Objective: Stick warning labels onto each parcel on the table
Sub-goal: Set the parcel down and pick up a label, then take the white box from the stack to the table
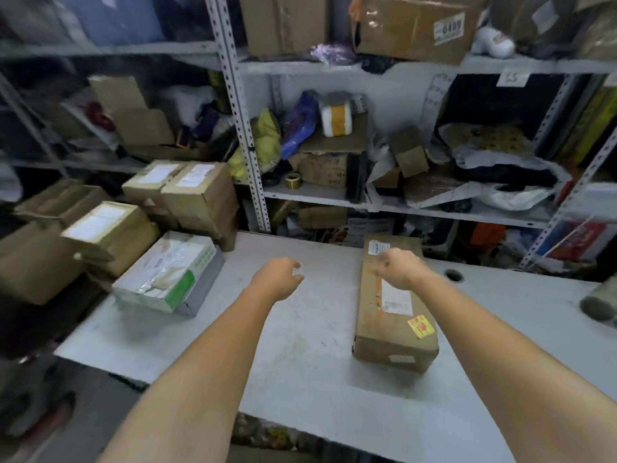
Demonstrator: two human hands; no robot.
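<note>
On the grey tabletop (pixel 300 345), a long brown cardboard parcel (pixel 380 332) lies at the right, running lengthwise away from the person. A yellow-and-red warning label (pixel 421 326) is stuck on the near end of its top face, just below a white shipping label (pixel 396 300). The right hand (pixel 397 267) hangs over the parcel's far half; blur hides whether its grip pinches anything. The left hand (pixel 278 277) hovers above bare tabletop left of that parcel, its grip loose and holding nothing. A white-and-green wrapped parcel (pixel 170 272) sits at the tabletop's left edge, beside stacked brown cardboard boxes (pixel 110 228).
</note>
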